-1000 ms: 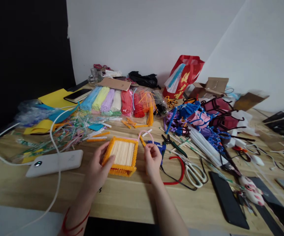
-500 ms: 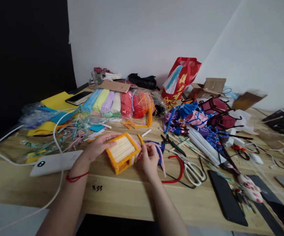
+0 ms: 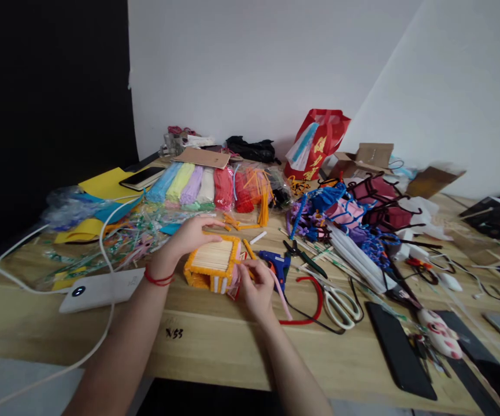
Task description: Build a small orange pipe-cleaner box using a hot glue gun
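Note:
A small box-shaped model house (image 3: 210, 257) with a pale stick top and fuzzy orange edges sits at the middle of the table. My left hand (image 3: 193, 236) reaches over its far left side and grips it, with some fingertips hidden behind. At the house's right side, my right hand (image 3: 257, 289) is closed in a pinch on a short orange pipe cleaner piece (image 3: 248, 249), partly covered by the fingers. A pink pipe cleaner (image 3: 282, 296) runs out beside that hand. Just beyond lies a blue glue gun (image 3: 276, 267).
White-handled scissors (image 3: 340, 303), green-handled pliers (image 3: 310, 260) and a red pipe cleaner (image 3: 319, 297) lie to the right. Bundled coloured pipe cleaners (image 3: 202, 188) line the back. A white power bank (image 3: 97, 292) with a cable (image 3: 110, 315) is left, a black phone (image 3: 395, 346) front right.
The house has turned and tipped flatter, its pink side now nearer my right hand. My left hand has shifted right along its far side. My right hand has moved slightly left toward the house.

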`<action>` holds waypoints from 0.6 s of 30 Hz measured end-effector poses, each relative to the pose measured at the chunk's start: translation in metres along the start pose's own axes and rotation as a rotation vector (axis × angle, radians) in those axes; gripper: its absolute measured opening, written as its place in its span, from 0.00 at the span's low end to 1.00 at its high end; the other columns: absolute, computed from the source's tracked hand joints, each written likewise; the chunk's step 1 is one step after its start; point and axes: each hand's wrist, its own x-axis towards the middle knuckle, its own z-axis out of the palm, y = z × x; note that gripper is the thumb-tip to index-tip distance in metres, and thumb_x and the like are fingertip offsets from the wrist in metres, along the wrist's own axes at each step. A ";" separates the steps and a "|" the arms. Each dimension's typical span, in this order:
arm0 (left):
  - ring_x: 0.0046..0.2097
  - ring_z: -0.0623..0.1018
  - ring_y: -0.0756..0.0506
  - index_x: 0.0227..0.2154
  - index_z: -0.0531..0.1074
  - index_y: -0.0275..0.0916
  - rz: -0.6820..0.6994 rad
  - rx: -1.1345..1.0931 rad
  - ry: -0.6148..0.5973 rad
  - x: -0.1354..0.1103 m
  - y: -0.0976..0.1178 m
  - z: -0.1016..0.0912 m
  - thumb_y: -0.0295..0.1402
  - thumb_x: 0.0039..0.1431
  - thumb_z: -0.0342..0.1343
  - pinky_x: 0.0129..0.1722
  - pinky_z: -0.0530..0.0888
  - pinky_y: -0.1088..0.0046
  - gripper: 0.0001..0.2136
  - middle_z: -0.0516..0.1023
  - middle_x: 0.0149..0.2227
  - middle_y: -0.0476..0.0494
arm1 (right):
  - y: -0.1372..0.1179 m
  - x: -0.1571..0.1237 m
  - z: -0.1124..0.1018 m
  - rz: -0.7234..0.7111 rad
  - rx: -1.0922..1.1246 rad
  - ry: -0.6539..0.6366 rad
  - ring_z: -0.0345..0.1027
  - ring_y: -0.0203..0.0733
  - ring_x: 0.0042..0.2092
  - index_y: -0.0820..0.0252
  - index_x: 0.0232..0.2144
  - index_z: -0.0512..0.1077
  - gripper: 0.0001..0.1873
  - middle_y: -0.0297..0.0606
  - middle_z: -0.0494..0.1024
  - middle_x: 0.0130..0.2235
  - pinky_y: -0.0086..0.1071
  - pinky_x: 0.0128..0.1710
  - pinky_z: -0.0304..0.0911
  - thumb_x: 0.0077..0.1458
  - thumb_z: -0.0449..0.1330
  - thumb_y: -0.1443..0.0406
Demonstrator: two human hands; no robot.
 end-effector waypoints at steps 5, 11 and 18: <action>0.42 0.77 0.44 0.31 0.79 0.43 0.222 0.178 0.014 -0.048 0.033 0.006 0.36 0.57 0.56 0.46 0.73 0.66 0.07 0.79 0.36 0.45 | -0.010 0.001 -0.007 0.021 -0.002 -0.119 0.70 0.39 0.30 0.57 0.27 0.76 0.04 0.36 0.78 0.29 0.32 0.33 0.64 0.51 0.62 0.64; 0.43 0.77 0.45 0.35 0.77 0.42 0.335 0.269 0.104 -0.095 0.032 0.031 0.29 0.58 0.56 0.47 0.74 0.65 0.06 0.80 0.37 0.45 | -0.012 0.003 -0.011 0.092 0.018 -0.211 0.69 0.39 0.27 0.58 0.25 0.76 0.05 0.35 0.78 0.25 0.31 0.30 0.64 0.48 0.62 0.63; 0.46 0.78 0.43 0.39 0.77 0.45 0.381 0.383 0.229 -0.105 0.028 0.046 0.28 0.57 0.57 0.51 0.73 0.59 0.09 0.81 0.39 0.45 | -0.009 0.004 -0.014 0.100 0.019 -0.244 0.67 0.38 0.27 0.59 0.24 0.75 0.03 0.34 0.76 0.24 0.30 0.29 0.63 0.47 0.61 0.67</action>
